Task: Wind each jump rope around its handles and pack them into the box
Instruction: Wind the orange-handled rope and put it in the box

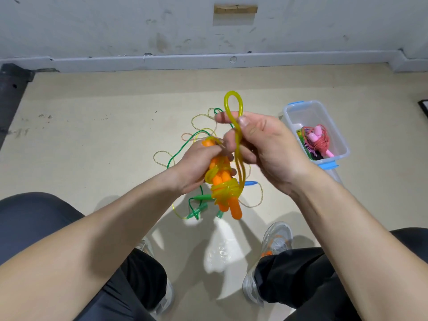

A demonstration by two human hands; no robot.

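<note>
My left hand [196, 167] grips a pair of orange handles [223, 181] with yellow rope wound around them in several turns. The free end of that yellow rope [232, 105] forms a loop that stands up above my right hand [266, 147], which pinches it between thumb and fingers. On the floor under my hands lies a tangle of loose ropes [185, 147], with green handles [196, 210] and a blue handle [250, 183] showing. A clear plastic box [298, 112] with blue latches stands at the right; a wound pink rope [318, 140] and other ropes lie inside.
I sit with my knees [301, 274] and grey shoes [276, 237] near the bottom of the view. A clear plastic bag [220, 251] lies on the floor between my feet. A grey wall with a baseboard [185, 62] runs across the back.
</note>
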